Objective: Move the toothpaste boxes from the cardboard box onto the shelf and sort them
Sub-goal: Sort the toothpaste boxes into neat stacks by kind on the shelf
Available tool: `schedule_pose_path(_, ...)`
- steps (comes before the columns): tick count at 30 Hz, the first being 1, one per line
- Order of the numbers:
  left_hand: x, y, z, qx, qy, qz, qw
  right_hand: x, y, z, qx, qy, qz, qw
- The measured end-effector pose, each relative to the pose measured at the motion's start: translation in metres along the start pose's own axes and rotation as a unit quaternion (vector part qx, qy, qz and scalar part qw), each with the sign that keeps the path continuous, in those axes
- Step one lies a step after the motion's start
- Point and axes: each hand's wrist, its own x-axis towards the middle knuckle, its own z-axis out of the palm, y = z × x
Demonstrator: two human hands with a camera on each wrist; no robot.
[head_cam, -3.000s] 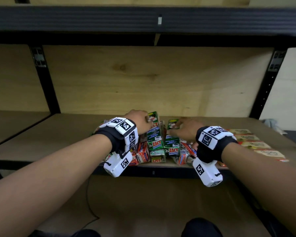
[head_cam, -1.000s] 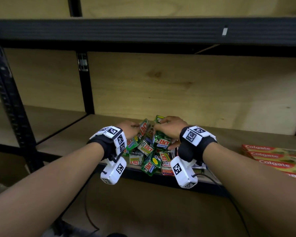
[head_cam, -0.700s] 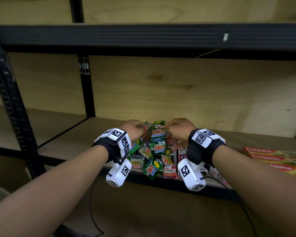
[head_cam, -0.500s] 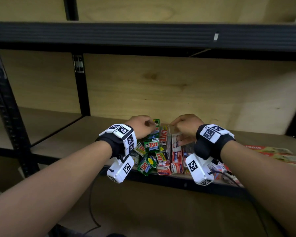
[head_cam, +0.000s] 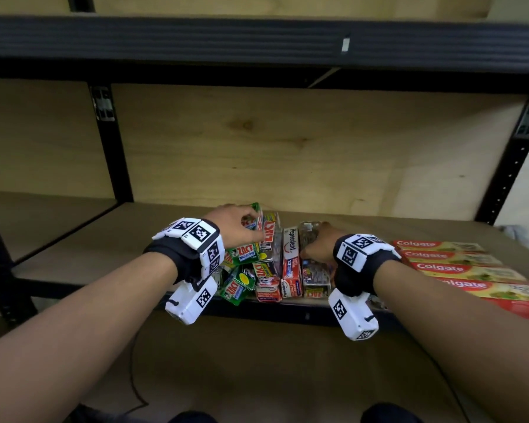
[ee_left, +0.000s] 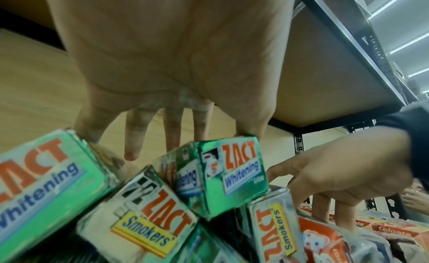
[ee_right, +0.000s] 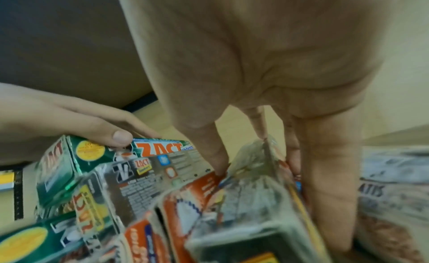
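A heap of small toothpaste boxes lies at the front of the wooden shelf (head_cam: 104, 245). Green and white Zact boxes (head_cam: 245, 279) make up its left part. My left hand (head_cam: 251, 221) grips the top green Zact Whitening box (ee_left: 232, 175), thumb on its near edge and fingers behind it. Red-and-white Pepsodent boxes (head_cam: 290, 264) lie to the right of the Zact boxes. My right hand (head_cam: 310, 245) pinches a plastic-wrapped Pepsodent pack (ee_right: 255, 184) between thumb and fingers. The cardboard box is out of view.
Several long red Colgate boxes (head_cam: 458, 267) lie side by side on the shelf at the right. A black upright (head_cam: 110, 148) stands at the back left, and a black beam (head_cam: 257, 38) runs overhead. Bare shelf board extends to the left of the heap.
The heap, earlier bunched between both hands, now shows Pepsodent boxes laid apart to the right of the Zact boxes. My right hand moved right and down onto the wrapped pack.
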Motion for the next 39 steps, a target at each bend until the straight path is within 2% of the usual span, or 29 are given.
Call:
schedule_pose_path(6,0.0,-0.003,0.002,-0.004,0.005,0.001,1.0,0.008,-0.001,-0.001,0.001,-0.014,0.019,1.0)
schedule_pose_path(11,-0.002,-0.005,0.002,-0.007,0.01,0.004,1.0,0.019,0.014,-0.008,0.067,-0.009,0.028,0.997)
schedule_pose_path(17,-0.012,-0.009,0.0,0.004,0.007,-0.012,1.0,0.012,0.009,-0.026,0.168,0.051,0.017,0.984)
schedule_pose_path(21,-0.014,-0.02,0.002,-0.008,0.002,-0.016,1.0,0.003,-0.013,-0.039,0.21,0.06,-0.022,0.976)
schedule_pose_path(26,-0.022,-0.042,-0.002,-0.093,0.075,-0.071,0.99,-0.005,-0.053,-0.038,0.273,0.034,-0.096,0.957)
schedule_pose_path(31,-0.028,-0.081,0.002,-0.094,0.026,-0.103,0.99,0.007,-0.092,-0.022,0.287,0.037,-0.139,0.947)
schedule_pose_path(39,-0.031,-0.092,0.003,-0.115,0.008,-0.098,0.988,0.019,-0.116,-0.008,0.209,0.009,-0.127,0.97)
